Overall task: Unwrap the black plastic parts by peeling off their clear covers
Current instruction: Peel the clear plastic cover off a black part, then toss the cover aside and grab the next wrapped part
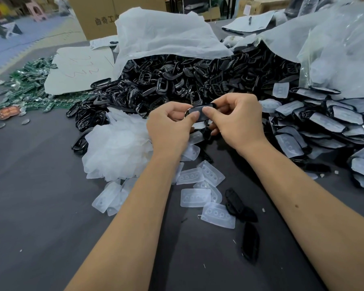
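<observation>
The covered black part (200, 113) is held above the grey table (40, 196), just in front of the black parts heap (187, 80). The left hand (168, 124) pinches its left end with curled fingers; the right hand (233, 118) pinches its right end, thumb on top.

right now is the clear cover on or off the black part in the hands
Cannot tell. Both the left hand and right hand pinch the black part; its face looks greyish, but fingers hide its edges.
</observation>
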